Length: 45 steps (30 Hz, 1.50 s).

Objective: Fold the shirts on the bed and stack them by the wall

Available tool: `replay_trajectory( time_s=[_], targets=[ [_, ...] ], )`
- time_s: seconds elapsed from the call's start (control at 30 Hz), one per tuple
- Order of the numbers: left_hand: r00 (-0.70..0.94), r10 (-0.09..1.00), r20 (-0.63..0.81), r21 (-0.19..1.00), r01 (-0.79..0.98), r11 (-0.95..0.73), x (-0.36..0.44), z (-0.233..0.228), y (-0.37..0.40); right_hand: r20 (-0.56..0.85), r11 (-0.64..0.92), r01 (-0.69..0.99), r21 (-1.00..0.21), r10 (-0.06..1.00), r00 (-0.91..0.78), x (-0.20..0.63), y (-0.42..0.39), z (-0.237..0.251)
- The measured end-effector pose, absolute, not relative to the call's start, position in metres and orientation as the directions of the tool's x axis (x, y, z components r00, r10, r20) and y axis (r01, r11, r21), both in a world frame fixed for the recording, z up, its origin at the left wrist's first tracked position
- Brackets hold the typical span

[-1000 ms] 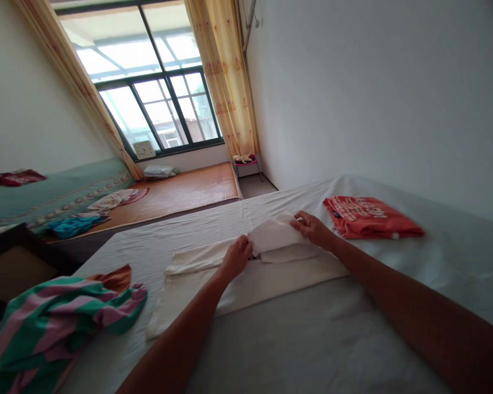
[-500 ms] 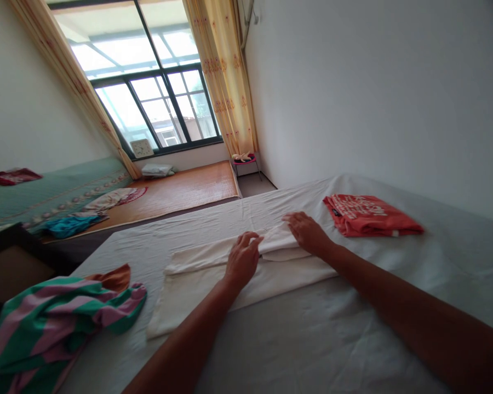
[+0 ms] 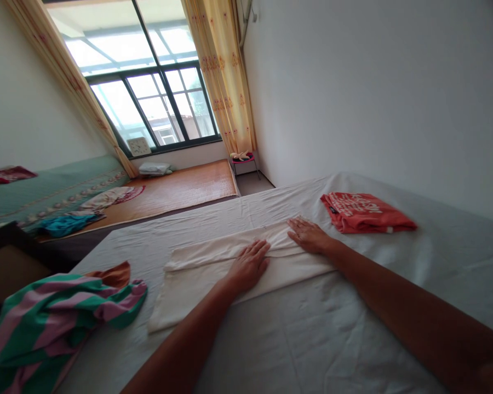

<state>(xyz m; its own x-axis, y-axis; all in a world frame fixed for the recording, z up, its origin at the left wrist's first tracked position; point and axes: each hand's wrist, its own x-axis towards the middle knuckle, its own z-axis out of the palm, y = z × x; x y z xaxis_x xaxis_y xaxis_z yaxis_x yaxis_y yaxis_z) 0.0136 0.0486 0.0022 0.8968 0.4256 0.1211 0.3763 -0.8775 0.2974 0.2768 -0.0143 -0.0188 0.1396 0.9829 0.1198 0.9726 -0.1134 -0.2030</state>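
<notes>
A white garment (image 3: 201, 284), folded into a long strip, lies on the pale sheet of the bed (image 3: 296, 339). Its exact kind I cannot make out. My left hand (image 3: 250, 265) rests flat on the middle of the cloth, fingers stretched out. Near the cloth's right end, my right hand (image 3: 308, 234) lies flat too, palm down and fingers extended. Neither hand grips anything. To the right of my right hand sits a folded red T-shirt (image 3: 365, 212) with white print, apart from the white cloth.
A crumpled green-and-pink striped garment (image 3: 66, 317) lies at the bed's left edge, with a brown cloth (image 3: 117, 273) behind it. Beyond is a second bed with a brown mat (image 3: 189, 186) and a blue cloth (image 3: 66, 223). A wall (image 3: 373, 98) borders the right.
Both hands have gone from raised, curled fingers to lying flat on the white garment. The raised fold between them is now pressed down and smoother.
</notes>
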Motion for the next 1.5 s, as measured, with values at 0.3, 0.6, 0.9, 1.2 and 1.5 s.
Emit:
replay_trajectory(
  time_s=[0.3, 0.6, 0.9, 1.2, 1.5],
  targets=[
    [0.813, 0.579, 0.061, 0.176, 0.562, -0.808, 0.001, 0.002, 0.055, 0.113, -0.151, 0.977, -0.148, 0.979, 0.168, 0.279, -0.012, -0.027],
    [0.522, 0.853, 0.005, 0.044, 0.852, -0.521, -0.052, -0.005, 0.075, 0.163, -0.131, 0.984, -0.124, 0.975, 0.151, 0.282, -0.014, -0.033],
    [0.461, 0.885, 0.065, -0.084, 0.886, -0.456, -0.182, 0.036, 0.103, 0.233, -0.116, 0.985, -0.125, 0.962, 0.143, 0.285, -0.015, -0.041],
    [0.479, 0.847, 0.228, -0.205, 0.875, -0.439, -0.19, 0.039, 0.097, 0.233, -0.117, 0.988, -0.105, 0.963, 0.138, 0.282, -0.022, -0.035],
    [0.522, 0.813, 0.259, -0.271, 0.847, -0.458, -0.184, 0.05, 0.097, 0.267, -0.106, 0.989, -0.108, 0.955, 0.131, 0.283, -0.02, -0.038]
  ],
)
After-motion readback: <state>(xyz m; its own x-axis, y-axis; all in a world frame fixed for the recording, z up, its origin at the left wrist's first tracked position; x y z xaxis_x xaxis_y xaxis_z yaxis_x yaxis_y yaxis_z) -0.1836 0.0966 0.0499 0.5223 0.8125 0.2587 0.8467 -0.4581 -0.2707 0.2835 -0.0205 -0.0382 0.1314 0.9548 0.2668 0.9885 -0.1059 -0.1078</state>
